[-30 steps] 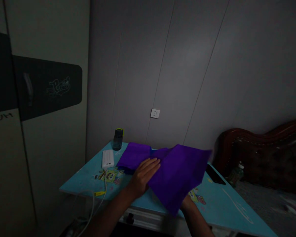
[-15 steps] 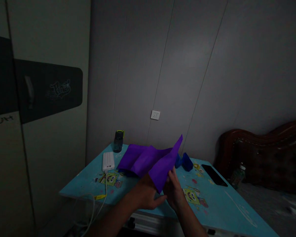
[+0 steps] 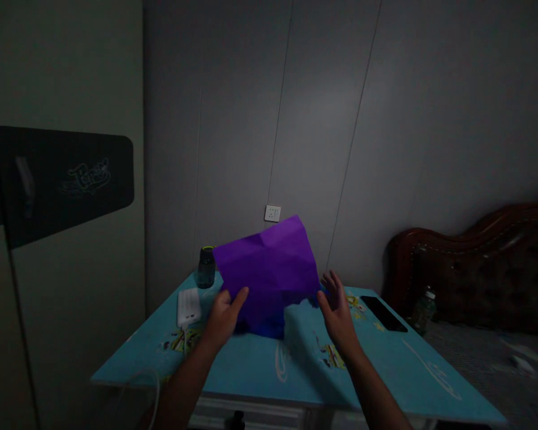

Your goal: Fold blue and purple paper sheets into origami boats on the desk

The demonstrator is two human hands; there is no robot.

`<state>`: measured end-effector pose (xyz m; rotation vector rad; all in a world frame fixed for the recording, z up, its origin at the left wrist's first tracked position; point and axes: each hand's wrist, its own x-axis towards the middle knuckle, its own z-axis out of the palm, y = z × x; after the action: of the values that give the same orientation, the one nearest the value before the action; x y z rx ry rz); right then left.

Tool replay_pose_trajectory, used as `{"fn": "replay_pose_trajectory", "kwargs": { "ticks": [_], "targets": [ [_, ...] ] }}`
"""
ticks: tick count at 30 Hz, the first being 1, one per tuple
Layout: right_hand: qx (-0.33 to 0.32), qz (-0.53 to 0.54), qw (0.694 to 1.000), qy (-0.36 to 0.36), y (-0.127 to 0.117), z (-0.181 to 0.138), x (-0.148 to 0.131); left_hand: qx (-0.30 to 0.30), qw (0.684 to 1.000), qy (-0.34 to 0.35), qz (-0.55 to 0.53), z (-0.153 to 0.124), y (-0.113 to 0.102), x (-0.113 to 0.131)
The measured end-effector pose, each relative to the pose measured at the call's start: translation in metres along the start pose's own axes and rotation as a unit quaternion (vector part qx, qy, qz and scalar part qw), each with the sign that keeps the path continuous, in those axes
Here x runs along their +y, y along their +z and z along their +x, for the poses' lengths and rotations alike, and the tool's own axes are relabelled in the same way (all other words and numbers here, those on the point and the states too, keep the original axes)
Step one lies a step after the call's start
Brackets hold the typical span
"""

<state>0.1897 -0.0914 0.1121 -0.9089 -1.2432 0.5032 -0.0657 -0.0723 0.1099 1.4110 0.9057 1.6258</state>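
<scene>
Item: purple sheet [image 3: 269, 269], creased, held up on edge above the blue cartoon-printed counter [image 3: 385, 373]; whether it is paper or cloth cannot be told in the dim light.
Left hand [image 3: 223, 315]: clamped on the purple sheet's lower left edge, thumb across its front; the other fingers are hidden behind it.
Right hand [image 3: 338, 312]: spread wide, palm facing the purple sheet's lower right edge, just beside it; contact cannot be made out.
Dark blue piece [image 3: 264, 328]: directly under the purple sheet, mostly covered by it, shape unclear.
Dark bottle [image 3: 205, 267]: left of the purple sheet, near its upper left corner, lid barely visible.
White power bank [image 3: 188, 306]: lower left of the purple sheet, beyond the left hand; its cable [image 3: 155, 397] runs out of view at the bottom.
Black phone [image 3: 383, 313]: flat, right of the purple sheet, past the right hand.
Wall socket [image 3: 272, 213]: just above the purple sheet's top edge.
Headboard [image 3: 475, 263]: far right of the purple sheet, cut off by the frame.
Small bottle [image 3: 421, 307]: right of the purple sheet, before the headboard, blurred.
</scene>
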Motion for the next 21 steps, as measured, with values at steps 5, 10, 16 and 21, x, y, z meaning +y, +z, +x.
{"fn": "replay_pose_trajectory", "kwargs": {
  "ticks": [5,10,16,21],
  "targets": [
    [-0.111,-0.015,0.993,0.032,-0.007,0.013,-0.032,-0.059,0.996,-0.024,-0.056,0.017,0.011,0.012],
    [-0.028,0.024,0.996,0.078,0.002,0.007,-0.033,-0.095,0.995,0.03,-0.012,0.013,0.017,0.005],
    [-0.023,-0.03,0.996,0.083,-0.009,0.005,-0.027,-0.141,0.978,0.061,0.142,0.016,0.011,-0.001],
    [-0.185,-0.042,0.979,0.077,-0.022,0.008,-0.029,-0.085,0.976,0.089,0.178,0.019,0.012,-0.003]
  ]
}}
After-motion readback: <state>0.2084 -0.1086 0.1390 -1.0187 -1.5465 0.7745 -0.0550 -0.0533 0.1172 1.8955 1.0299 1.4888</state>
